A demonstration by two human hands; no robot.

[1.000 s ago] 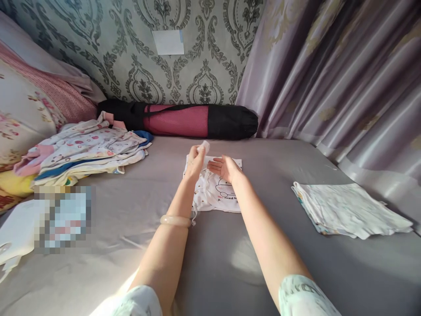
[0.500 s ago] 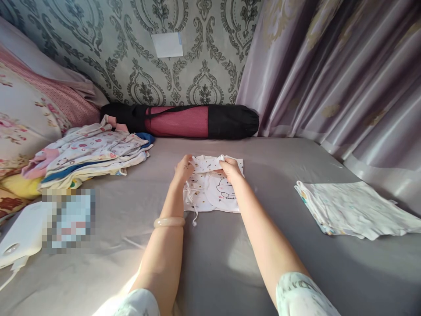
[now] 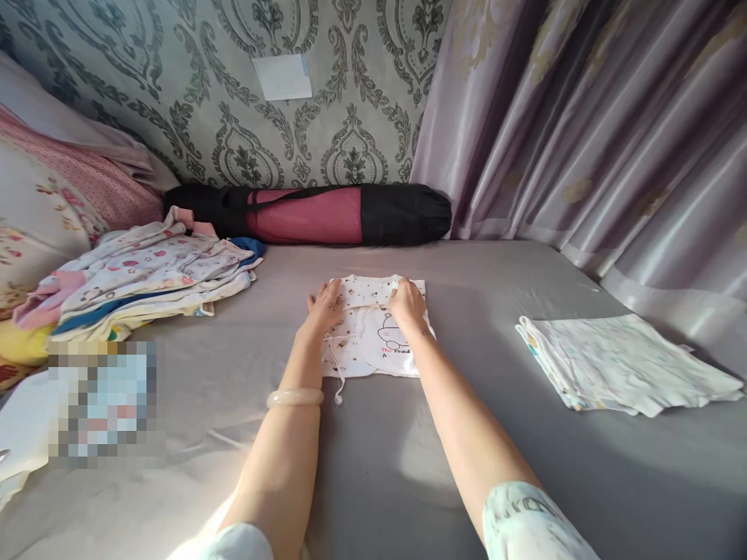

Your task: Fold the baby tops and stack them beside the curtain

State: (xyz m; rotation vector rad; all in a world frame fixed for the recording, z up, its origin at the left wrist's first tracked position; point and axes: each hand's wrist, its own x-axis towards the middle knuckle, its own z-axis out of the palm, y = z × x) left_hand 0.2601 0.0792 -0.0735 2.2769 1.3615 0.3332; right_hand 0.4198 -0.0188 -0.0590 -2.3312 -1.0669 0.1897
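Observation:
A small white baby shirt [image 3: 365, 342] with little printed specks, a cartoon outline and lettering lies folded on the grey bed sheet. Its top part is turned down as a flat band, and a white tie string trails off the lower left. My left hand [image 3: 325, 305] rests on the shirt's upper left edge with its fingers apart. Across from it, my right hand [image 3: 408, 302] has curled fingers closed on the cloth at the upper right of the band. The tips of the right fingers are partly hidden.
Left is a heap of baby clothes [image 3: 157, 264]; right, a stack of folded cloth [image 3: 630, 362]. A black and pink rolled bag [image 3: 309, 215] lies along the wall, beside a curtain [image 3: 525, 140]. A white device [image 3: 23, 428] and a blurred item [image 3: 110, 404] lie front left.
The turned-down band of the shirt has come down flat. My left fingers have spread out on it, and my right hand has lowered with it. The view has shifted slightly.

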